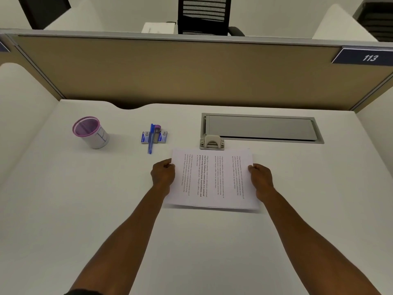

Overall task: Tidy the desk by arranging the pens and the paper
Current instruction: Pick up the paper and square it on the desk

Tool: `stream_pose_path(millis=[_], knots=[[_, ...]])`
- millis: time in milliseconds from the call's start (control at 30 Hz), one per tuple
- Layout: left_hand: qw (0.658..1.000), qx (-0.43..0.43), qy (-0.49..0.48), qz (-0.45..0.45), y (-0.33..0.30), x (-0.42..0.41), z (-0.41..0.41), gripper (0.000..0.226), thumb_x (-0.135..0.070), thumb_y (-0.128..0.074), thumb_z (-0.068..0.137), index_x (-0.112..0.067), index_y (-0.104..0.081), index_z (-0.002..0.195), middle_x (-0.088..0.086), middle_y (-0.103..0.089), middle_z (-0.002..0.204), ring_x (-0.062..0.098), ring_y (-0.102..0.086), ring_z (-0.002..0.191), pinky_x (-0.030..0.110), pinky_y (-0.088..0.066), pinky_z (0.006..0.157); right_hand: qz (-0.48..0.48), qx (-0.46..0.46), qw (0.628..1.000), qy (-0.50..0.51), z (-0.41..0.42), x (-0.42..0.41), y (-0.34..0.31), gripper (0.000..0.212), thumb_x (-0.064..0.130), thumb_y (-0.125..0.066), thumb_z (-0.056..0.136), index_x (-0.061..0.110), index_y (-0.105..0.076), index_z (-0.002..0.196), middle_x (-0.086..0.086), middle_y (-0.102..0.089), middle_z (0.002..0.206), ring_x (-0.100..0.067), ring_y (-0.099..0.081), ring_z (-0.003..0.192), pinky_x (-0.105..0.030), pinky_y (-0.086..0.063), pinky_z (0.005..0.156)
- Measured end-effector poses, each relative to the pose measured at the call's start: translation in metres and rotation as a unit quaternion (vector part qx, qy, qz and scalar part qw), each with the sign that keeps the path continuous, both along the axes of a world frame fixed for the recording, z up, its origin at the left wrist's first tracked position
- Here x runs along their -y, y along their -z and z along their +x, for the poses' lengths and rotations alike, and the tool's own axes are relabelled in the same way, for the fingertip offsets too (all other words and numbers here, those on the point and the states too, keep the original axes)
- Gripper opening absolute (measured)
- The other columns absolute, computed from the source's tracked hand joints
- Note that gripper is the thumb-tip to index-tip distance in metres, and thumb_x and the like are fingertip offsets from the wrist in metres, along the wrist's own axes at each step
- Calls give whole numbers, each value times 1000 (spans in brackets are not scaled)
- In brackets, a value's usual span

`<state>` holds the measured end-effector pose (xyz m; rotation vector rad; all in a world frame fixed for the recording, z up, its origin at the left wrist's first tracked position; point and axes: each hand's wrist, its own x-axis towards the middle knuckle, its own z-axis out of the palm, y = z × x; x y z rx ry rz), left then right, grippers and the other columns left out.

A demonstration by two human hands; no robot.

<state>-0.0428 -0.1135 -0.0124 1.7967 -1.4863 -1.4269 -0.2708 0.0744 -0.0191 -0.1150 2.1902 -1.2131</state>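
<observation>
Now both hands, L (163, 173) & R (259, 177), pinch paper (212, 179); cup (90, 132) upright.

Bare forearms, no rings or watch; dark sleeve edge (83, 292) bottom-left.

Navy plaque (366, 57) on the partition reads "113" — the paper's (212, 179) print seems too small.

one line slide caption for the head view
Both hands, left and right, grip the paper by its side edges; pen lies beside the cup.
</observation>
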Motion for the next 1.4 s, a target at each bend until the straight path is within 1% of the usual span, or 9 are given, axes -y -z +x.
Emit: stream_pose_path(millis=[200,433,567,667,767,933,1067,1200,1400], knots=[[1000,3,0,-2,0,4,-3,37,-17,-60,95,-11,-58,132,10,-58,137,30,-56,122,42,-41,108,-9,0,1000,9,-4,4,-1,21,22,-52,98,11,-59,81,-7,-63,81,-18,-53,65,-28,-41,61],[999,29,11,-29,1,7,-5,34,-15,-60,94,-10,-62,127,11,-62,131,30,-59,117,39,-45,102,-5,-4,1000,4,-6,7,1,23,23,-52,98,8,-61,82,-10,-63,84,-22,-55,69,-31,-42,65],[996,45,28,-71,-1,6,-9,37,-13,-60,94,-9,-60,130,10,-61,133,27,-59,119,39,-43,106,-2,-8,1000,3,-8,9,2,23,23,-52,98,12,-58,79,-10,-64,83,-23,-56,68,-30,-43,65],[992,45,42,-109,-3,5,-11,39,-15,-63,93,-12,-60,131,8,-64,127,22,-62,108,32,-45,101,5,-14,1000,3,-9,10,3,24,24,-52,98,12,-57,78,-14,-65,86,-25,-56,71,-33,-44,68],[988,43,58,-134,-3,5,-12,31,-11,-63,92,-9,-67,123,10,-68,120,22,-64,104,23,-43,96,6,-13,1000,7,-10,11,3,27,23,-53,98,12,-56,74,-13,-64,84,-26,-56,72,-34,-43,69],[986,58,77,-139,-3,9,-15,30,-6,-62,92,-5,-67,121,11,-65,126,25,-62,114,31,-41,106,-1,-11,1000,10,-11,11,3,27,23,-52,98,12,-56,74,-10,-64,83,-24,-56,70,-33,-43,67],[986,56,79,-136,-1,11,-14,30,-5,-62,91,-5,-67,121,12,-65,126,26,-62,114,33,-42,106,-4,-11,1000,9,-11,12,5,24,26,-52,98,12,-58,79,-11,-65,86,-25,-57,74,-35,-45,71],[989,39,63,-129,0,12,-12,29,-5,-63,91,-6,-67,120,10,-66,125,25,-63,113,30,-42,105,-12,-30,999,8,-10,16,4,28,31,-52,99,13,-60,80,-8,-62,81,-22,-54,71,-34,-44,72],[993,19,36,-111,1,14,-10,28,-9,-63,92,-9,-68,120,8,-66,125,23,-62,112,31,-43,103,0,-36,999,-1,-12,19,3,27,25,-51,98,5,-63,83,-14,-66,90,-26,-57,78,-37,-49,76]])
